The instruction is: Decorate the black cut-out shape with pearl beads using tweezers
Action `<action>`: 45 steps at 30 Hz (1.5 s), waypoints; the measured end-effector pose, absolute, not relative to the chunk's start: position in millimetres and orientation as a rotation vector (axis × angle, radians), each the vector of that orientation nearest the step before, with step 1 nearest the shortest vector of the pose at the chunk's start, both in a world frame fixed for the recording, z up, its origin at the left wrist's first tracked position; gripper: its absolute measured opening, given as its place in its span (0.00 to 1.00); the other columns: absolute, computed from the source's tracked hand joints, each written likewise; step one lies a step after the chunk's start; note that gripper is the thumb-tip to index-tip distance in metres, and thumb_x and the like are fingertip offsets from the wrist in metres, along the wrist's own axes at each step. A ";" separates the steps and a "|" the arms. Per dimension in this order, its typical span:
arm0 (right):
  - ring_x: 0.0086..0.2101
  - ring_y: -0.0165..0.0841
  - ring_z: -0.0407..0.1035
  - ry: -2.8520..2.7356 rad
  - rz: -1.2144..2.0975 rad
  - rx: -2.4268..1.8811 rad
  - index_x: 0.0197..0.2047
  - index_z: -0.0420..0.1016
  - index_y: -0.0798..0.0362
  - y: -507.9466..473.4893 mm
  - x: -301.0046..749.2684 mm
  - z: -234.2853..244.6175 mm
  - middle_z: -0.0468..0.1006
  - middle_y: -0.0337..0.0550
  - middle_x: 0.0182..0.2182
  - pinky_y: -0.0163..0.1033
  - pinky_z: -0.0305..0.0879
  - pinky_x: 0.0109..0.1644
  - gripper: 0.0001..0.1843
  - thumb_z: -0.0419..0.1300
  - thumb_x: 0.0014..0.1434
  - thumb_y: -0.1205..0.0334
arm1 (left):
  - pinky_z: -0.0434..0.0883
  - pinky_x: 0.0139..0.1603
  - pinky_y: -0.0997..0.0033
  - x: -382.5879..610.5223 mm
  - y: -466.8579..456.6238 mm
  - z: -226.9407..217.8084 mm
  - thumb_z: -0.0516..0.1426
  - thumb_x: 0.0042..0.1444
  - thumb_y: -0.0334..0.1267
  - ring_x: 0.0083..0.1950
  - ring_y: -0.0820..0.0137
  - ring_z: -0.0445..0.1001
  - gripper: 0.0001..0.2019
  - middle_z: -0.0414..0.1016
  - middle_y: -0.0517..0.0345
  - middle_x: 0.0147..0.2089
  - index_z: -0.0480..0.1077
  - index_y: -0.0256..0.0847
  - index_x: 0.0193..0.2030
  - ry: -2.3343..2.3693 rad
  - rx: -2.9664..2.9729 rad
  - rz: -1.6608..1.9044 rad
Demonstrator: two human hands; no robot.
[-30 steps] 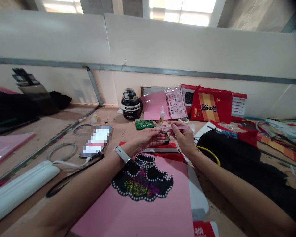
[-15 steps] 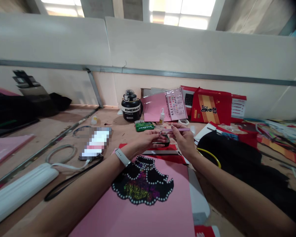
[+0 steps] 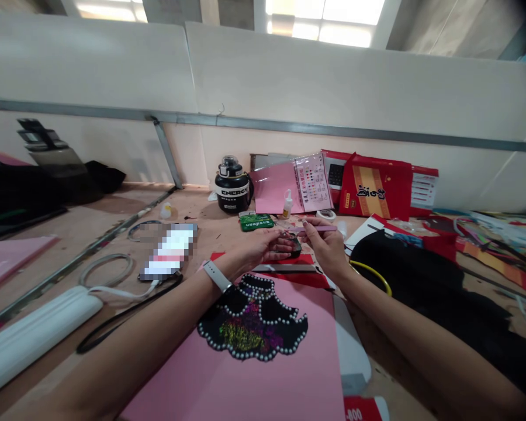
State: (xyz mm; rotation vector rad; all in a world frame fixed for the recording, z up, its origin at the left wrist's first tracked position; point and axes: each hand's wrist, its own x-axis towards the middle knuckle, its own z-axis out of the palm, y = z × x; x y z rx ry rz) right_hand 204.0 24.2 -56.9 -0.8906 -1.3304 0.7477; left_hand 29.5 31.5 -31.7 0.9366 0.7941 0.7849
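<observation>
My right hand [image 3: 325,248] grips a slim pinkish-purple stick-like tool [image 3: 325,228] that points left. Its tip reaches the fingertips of my left hand [image 3: 267,247], which are drawn together around something too small to make out. Just behind those left fingers is a small dark container [image 3: 296,250], partly hidden. A black cut-out piece [image 3: 269,310], edged with white pearl-like beads and patched with yellow and purple glitter, lies on a pink sheet [image 3: 245,389] below my hands.
Behind my hands are a green packet [image 3: 256,222], a small white dropper bottle [image 3: 287,204], a tape roll [image 3: 325,215] and a black jug [image 3: 231,186]. A phone [image 3: 169,251] and a white power strip [image 3: 39,339] lie left. Black fabric [image 3: 421,286] lies right.
The whole view has shifted slightly. The fingers of my left hand have moved a little near the tool's tip, while my right hand keeps its hold on the pinkish-purple tool.
</observation>
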 end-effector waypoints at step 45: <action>0.22 0.27 0.71 -0.866 1.023 -0.845 0.36 0.73 0.53 25.2 202.7 -43.9 0.77 0.35 0.21 0.31 0.67 0.25 0.15 0.69 0.48 0.56 | 0.72 0.54 0.62 19.6 31.6 -27.0 0.60 0.59 0.40 0.46 0.63 0.79 0.13 0.79 0.39 0.47 0.75 0.31 0.46 0.725 0.945 0.745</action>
